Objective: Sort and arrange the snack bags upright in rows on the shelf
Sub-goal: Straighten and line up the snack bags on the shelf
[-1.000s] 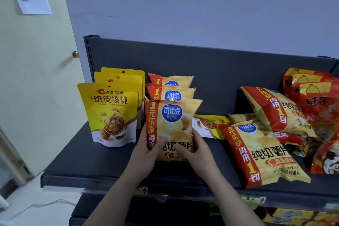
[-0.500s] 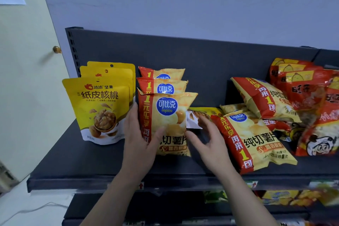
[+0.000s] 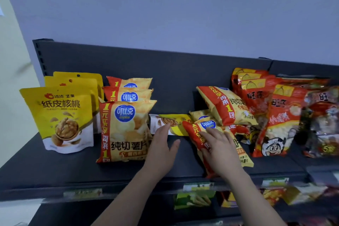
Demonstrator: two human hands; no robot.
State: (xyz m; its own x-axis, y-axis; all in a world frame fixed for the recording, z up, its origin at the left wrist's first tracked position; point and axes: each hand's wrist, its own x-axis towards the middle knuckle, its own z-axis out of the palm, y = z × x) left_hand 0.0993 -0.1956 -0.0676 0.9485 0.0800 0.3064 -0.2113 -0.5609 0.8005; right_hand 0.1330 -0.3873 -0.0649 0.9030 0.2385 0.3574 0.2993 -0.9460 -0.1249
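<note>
A dark shelf (image 3: pixel 55 170) with a dark upright back panel (image 3: pixel 174 71) stands against a pale blue-grey wall (image 3: pixel 165 14); a cream surface (image 3: pixel 12 60) borders it on the left. Price labels (image 3: pixel 82 192) sit along the shelf's front edge, and below it a lower shelf (image 3: pixel 128 213) holds more packets, blurred.

At the left end, three yellow walnut bags (image 3: pixel 60 119) stand upright one behind another. Just beside them, to the right, three yellow-and-red chip bags (image 3: pixel 124 130) stand upright in a like row. Behind the hands a flat walnut bag (image 3: pixel 176 124) lies on its side near the back panel. To its right a lying chip bag (image 3: pixel 198 134) rests tilted on the shelf, with a leaning chip bag (image 3: pixel 225 106) propped behind it. Red bags (image 3: pixel 275 115) crowd the right end, some upright, some slumped against each other.

The left hand (image 3: pixel 161 148) is over the bare shelf between the chip row and the lying chip bag, fingers straight and holding nothing, its fingertips at the edge of the flat walnut bag; contact cannot be told. The right hand (image 3: pixel 220 150) rests flat on the lying chip bag, fingers spread and straight across its face.
</note>
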